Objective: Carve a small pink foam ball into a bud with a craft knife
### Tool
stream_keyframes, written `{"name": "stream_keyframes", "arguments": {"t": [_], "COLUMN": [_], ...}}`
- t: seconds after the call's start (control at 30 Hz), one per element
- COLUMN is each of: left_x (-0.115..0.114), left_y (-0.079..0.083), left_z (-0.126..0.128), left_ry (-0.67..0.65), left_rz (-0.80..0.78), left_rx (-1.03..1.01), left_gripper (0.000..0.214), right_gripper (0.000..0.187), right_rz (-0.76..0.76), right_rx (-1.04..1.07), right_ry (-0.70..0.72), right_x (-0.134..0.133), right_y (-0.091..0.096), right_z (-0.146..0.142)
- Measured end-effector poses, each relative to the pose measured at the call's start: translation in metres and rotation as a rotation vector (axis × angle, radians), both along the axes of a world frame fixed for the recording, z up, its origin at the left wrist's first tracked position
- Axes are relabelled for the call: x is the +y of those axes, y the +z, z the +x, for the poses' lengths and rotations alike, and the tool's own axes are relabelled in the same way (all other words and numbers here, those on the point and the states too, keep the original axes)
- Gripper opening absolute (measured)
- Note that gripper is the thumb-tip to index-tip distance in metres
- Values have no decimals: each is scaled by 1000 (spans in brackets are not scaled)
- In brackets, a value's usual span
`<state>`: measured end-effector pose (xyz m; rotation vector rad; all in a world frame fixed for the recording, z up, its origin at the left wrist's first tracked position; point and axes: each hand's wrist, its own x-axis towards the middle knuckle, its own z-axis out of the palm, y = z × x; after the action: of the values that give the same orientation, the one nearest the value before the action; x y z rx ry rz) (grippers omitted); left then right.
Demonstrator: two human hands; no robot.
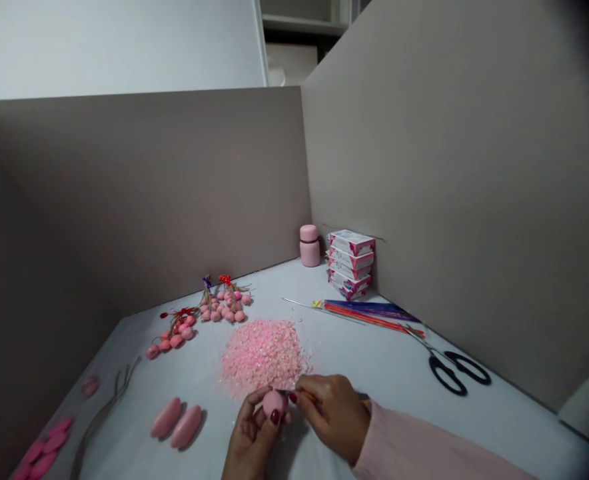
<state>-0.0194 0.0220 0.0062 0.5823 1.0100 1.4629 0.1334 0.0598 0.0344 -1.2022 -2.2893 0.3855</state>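
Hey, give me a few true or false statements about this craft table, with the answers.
1. The left hand holds a pink ball. True.
2. The scissors lie to the left of the sequin pile. False: they lie to its right, near the side partition.
3. The pink jar stands next to a stack of small boxes. True.
4. The right hand is empty. False: it pinches a thin stick whose tip points at the ball.

sequin pile [263, 357] mid-table [374, 373] | scissors [457, 371] right | boxes [350, 263] behind (stacked, jar [309, 245] just left)
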Motion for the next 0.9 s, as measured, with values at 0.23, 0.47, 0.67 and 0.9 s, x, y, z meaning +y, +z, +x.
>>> {"name": "stream_keyframes", "arguments": {"t": [0.23, 0.47, 0.67, 0.9], "left_x": [0, 2, 2, 0], "left_y": [4, 1, 2, 4], "left_z": [0, -2, -2, -4], "left_ry": [39, -50, -56, 7], "left_rz": [-98, -27, 9, 98], "left_rx": [-72, -12, -2, 147], "left_gripper": [39, 29, 25, 26], "right_gripper": [23, 21, 21, 20], "right_rz": [15, 27, 18, 22], "right_rx": [-19, -73, -118, -146], "right_ry": [81, 49, 9, -46], "right_x": [-5, -5, -6, -9], "right_y": [-5, -6, -1, -2], "right_z": [-4, -4, -5, -8]}}
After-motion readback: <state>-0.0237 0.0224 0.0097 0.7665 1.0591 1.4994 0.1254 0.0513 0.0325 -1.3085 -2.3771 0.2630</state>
